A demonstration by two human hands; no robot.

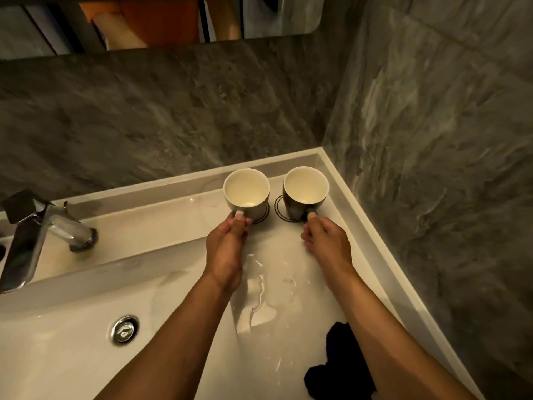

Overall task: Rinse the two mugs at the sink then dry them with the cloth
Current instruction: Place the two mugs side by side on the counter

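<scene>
Your left hand (226, 241) has its fingers curled round the handle of the white mug (247, 194); your right hand (324, 238) pinches the handle of the dark mug (305, 193). Both mugs stand upright, side by side on coasters at the back right corner of the sink (72, 356) ledge. The dark cloth (340, 368) lies near you, beneath your right forearm. The tap (43, 229) sits far left.

No words, numbers, brand marks or signs can be read anywhere in the view; the white mug (247, 192) and the dark mug (305, 192) show plain walls with no lettering; the tap (43, 226) and the drain plug (125, 329) carry no legible marking.
</scene>
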